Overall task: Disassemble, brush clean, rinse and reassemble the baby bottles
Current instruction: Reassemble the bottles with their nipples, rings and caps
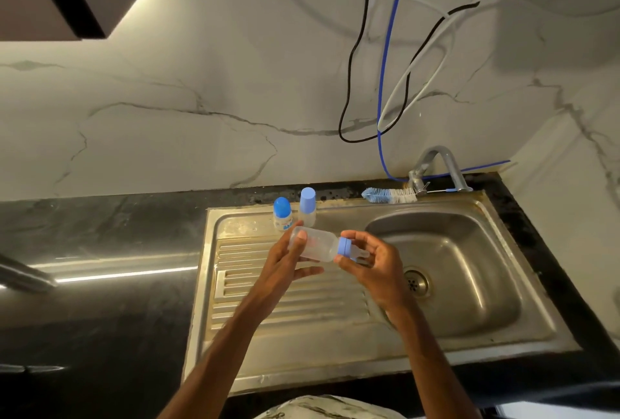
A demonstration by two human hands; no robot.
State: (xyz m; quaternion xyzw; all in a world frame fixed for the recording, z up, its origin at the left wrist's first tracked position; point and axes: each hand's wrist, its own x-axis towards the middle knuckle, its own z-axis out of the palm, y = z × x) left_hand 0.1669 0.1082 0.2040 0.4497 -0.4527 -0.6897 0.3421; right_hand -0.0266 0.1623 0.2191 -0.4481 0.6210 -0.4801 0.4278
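Left hand (285, 262) fingers clamped round clear baby bottle (317, 245), held sideways between both hands. Right hand (375, 262) fingers pinch blue collar (344, 246). Likely unscrewing: hold body fixed, twist collar only, stay over sink (335, 368). Bottle brush (389, 195) well beyond fingers.

A home kitchen: steel sink (335, 351), tap (439, 163), dark countertop (100, 284), marble backsplash (167, 116).

Bare left hand (285, 262), right hand (380, 266); white, dark-patterned garment (322, 409).
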